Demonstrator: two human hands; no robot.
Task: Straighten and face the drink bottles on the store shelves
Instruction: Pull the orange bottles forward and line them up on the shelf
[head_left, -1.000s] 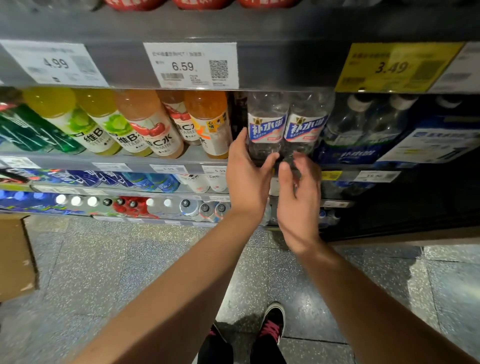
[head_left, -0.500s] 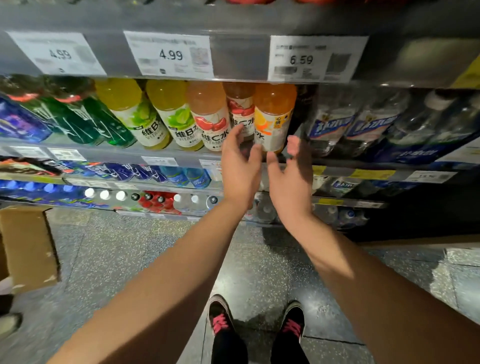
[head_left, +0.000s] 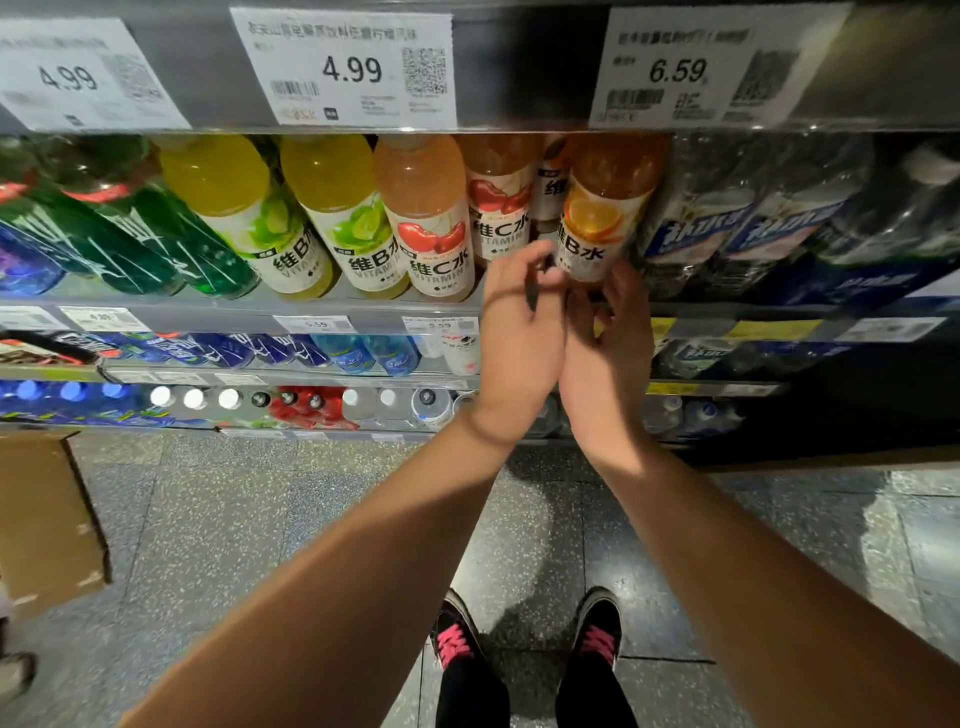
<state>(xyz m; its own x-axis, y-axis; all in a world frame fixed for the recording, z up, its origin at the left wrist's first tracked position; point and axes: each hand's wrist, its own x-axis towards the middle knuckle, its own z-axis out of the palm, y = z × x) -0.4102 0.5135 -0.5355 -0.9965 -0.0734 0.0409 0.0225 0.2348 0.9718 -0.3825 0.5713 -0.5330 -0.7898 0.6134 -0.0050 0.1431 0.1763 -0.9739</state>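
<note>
Bottles stand upright on the middle shelf (head_left: 363, 310), long axes vertical though the wide lens leans their tops outward. From the left: dark green bottles (head_left: 156, 244) with white script I cannot read, two yellow bottles (head_left: 291, 218) whose lime labels read "維B水 VITAMIN", then two peach bottles (head_left: 431, 223) with cherry labels reading "維C水 VITAMIN", all facing forward. Next stands the orange bottle (head_left: 597, 218), label with an orange slice and "維B水" turned to the front. The left hand (head_left: 519, 332) curls its fingers at this bottle's lower left; the right hand (head_left: 608, 353) cups its base from the right, fingers bent, and whether either grip truly clamps it I cannot tell. Further right are clear bottles (head_left: 727, 228) with blurred blue labels. Overhead price tags (head_left: 353, 67) read 4.99, 4.99 and 6.59.
</note>
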